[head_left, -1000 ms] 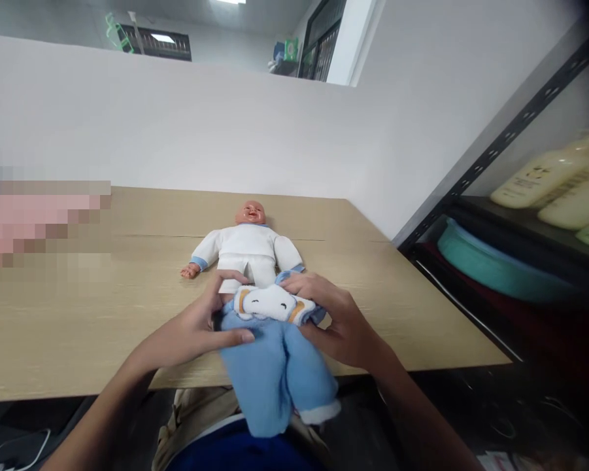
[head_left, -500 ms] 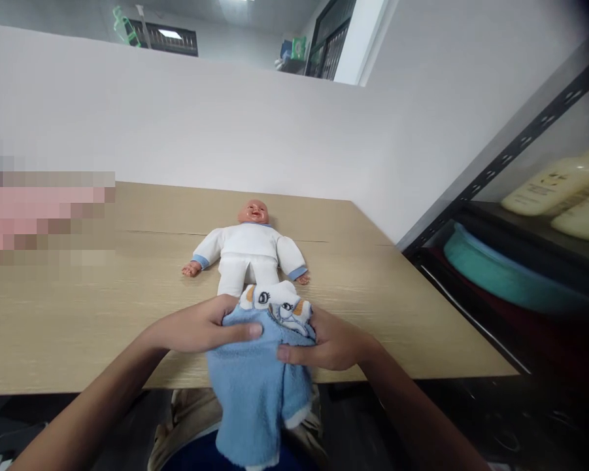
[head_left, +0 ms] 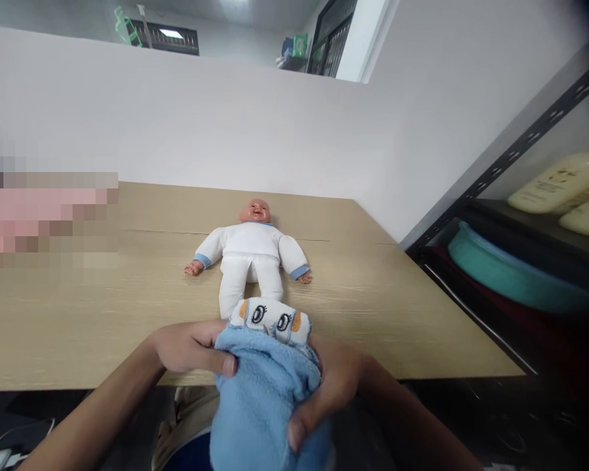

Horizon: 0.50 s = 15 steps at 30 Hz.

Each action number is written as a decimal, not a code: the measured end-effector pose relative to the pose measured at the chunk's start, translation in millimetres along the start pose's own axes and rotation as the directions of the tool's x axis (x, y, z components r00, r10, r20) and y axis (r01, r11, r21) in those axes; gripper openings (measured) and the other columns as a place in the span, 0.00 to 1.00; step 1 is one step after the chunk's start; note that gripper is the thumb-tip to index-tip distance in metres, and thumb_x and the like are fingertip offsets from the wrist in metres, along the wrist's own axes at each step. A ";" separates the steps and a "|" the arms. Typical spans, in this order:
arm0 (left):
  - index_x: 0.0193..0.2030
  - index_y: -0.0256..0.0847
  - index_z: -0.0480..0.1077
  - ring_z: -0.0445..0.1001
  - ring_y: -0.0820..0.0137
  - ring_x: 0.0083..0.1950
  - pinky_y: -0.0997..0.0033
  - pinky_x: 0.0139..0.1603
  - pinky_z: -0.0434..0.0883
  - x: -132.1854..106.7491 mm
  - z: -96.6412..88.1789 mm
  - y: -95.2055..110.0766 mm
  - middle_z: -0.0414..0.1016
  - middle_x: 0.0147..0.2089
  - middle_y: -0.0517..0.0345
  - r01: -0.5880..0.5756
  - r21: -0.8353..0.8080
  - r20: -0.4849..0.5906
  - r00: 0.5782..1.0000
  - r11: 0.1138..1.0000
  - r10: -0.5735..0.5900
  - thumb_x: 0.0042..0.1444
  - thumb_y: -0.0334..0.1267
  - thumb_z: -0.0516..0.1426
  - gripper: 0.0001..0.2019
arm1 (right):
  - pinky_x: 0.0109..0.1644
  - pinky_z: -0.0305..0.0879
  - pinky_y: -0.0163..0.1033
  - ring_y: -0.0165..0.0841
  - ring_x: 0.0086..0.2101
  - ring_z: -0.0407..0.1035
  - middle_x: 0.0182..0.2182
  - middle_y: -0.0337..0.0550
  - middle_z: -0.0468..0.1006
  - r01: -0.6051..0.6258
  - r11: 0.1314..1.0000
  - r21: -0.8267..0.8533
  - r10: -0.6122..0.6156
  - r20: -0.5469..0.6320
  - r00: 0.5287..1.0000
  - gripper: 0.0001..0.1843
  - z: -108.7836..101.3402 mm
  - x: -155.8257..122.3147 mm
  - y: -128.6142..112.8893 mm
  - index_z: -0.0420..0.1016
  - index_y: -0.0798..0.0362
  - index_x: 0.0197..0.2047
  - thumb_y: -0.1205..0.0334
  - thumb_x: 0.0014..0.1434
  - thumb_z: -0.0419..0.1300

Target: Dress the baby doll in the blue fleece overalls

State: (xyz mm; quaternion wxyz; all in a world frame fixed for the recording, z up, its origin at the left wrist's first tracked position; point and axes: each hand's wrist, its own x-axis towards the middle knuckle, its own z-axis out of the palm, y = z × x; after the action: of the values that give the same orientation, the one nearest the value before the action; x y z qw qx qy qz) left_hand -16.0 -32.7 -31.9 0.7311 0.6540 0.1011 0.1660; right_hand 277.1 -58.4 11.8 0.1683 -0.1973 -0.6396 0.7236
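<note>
Both hands on the fluffy light-blue fleece baby garment [head_left: 265, 399], at the near edge of the table, bulk of it hanging off the edge toward my lap. Left hand [head_left: 189, 345]: grip closed on the garment's left side, fingers curled over the top of the fleece. Right hand [head_left: 331, 386]: grip closed on the right side, fingers wrapped round the bunched cloth, thumb low at the front. Garment's white end piece with cartoon eyes and orange patches [head_left: 269, 319] sticks up between my hands, facing me, resting on the table edge.

Just past that: white-suited baby doll with blue cuffs [head_left: 251, 256], flat on its back on the light wood-grain table [head_left: 102, 307], head away from me, arms spread, legs pointing at me. Doll's feet sit right behind the eyed end piece; can't tell if they're touching it or inside it.

Far left on the table: a pink blurred-out area [head_left: 44, 216], can't make it out. Right side: black metal shelf rack [head_left: 510, 157] with a teal round tub [head_left: 510, 275] and cream-coloured bottles [head_left: 559, 186] above it. White partition wall [head_left: 201, 124] behind the table.
</note>
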 end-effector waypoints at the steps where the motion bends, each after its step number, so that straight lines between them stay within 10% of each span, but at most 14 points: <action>1: 0.58 0.38 0.85 0.84 0.59 0.47 0.66 0.54 0.82 -1.2 4.9 -2.5 0.88 0.48 0.49 0.012 -0.013 -0.009 1.000 1.000 -0.012 0.70 0.61 0.69 0.26 | 0.74 0.74 0.53 0.53 0.62 0.81 0.53 0.51 0.90 0.011 0.999 0.046 -0.010 -0.027 1.000 0.46 0.4 -1.3 2.9 0.88 0.52 0.60 0.43 0.41 0.92; 8: 0.58 0.41 0.85 0.84 0.53 0.46 0.54 0.56 0.82 -2.6 22.5 -2.7 0.85 0.41 0.51 0.047 -0.165 -0.071 0.996 0.985 -0.060 0.45 0.68 0.80 0.41 | 0.74 0.74 0.60 0.53 0.60 0.83 0.58 0.52 0.90 -0.088 0.994 0.061 0.103 -0.330 0.938 0.45 -1.6 -11.0 24.6 0.88 0.48 0.61 0.22 0.54 0.80; 12: 0.48 0.43 0.85 0.82 0.55 0.43 0.53 0.53 0.80 1.7 19.2 -4.5 0.85 0.39 0.51 0.047 -0.114 -0.485 0.869 0.992 -0.097 0.48 0.79 0.73 0.40 | 0.77 0.70 0.60 0.52 0.63 0.81 0.60 0.52 0.89 -0.093 0.994 0.063 0.106 -0.267 0.958 0.47 3.8 -0.7 30.1 0.84 0.47 0.67 0.21 0.58 0.77; 15: 0.33 0.43 0.78 0.76 0.59 0.36 0.56 0.42 0.78 7.3 21.4 -5.8 0.78 0.31 0.53 0.076 -0.126 -0.456 0.881 0.989 -0.126 0.47 0.84 0.70 0.40 | 0.74 0.75 0.54 0.49 0.60 0.83 0.55 0.51 0.90 0.035 0.995 0.094 -0.029 -0.061 0.998 0.46 4.7 11.4 35.6 0.86 0.48 0.64 0.25 0.54 0.81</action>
State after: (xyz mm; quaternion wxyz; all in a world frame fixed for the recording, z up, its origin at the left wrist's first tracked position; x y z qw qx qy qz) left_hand -0.8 -50.2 -34.5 0.7267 0.5504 0.2974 0.2837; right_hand 265.2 -61.2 -23.8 0.2079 -0.2002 -0.6024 0.7442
